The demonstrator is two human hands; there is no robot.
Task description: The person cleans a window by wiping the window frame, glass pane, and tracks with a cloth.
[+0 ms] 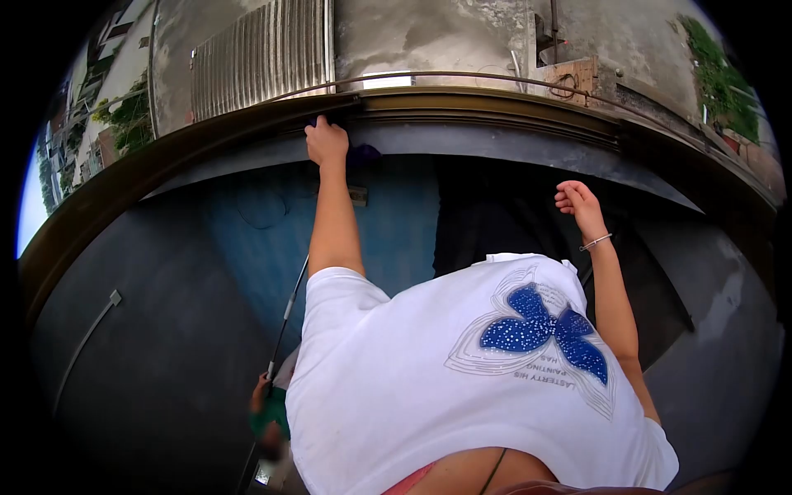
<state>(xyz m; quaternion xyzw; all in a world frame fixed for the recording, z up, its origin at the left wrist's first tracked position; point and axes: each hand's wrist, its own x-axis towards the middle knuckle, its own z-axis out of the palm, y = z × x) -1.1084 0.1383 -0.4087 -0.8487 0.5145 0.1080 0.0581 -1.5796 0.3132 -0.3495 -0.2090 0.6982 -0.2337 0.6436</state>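
In the head view, reaches with the left hand (327, 142) to 11 o'clock, at the brown window frame (495, 106); holds it closed, fingers curled over the dark purple cloth (364, 154), largely hidden behind the hand and showing a bunched end just toward 3 o'clock, against the grey ledge (462, 140); holds the right hand (580, 206) in the air between 2 and 3 o'clock, narrow, with fingers loosely curled and a bracelet (596, 242) round the wrist; wears a white shirt (396, 371) with a blue winged print (549, 330) at 4 o'clock; has beyond the frame, at 11 o'clock, a corrugated panel (260, 62), and at 2 o'clock, green plants (726, 91); has below the ledge, inward from 11 o'clock, a blue surface (388, 239); has near 7 o'clock another person in green (270, 412), with a hand at a slanting pole (289, 307), partly covered by the shirt.
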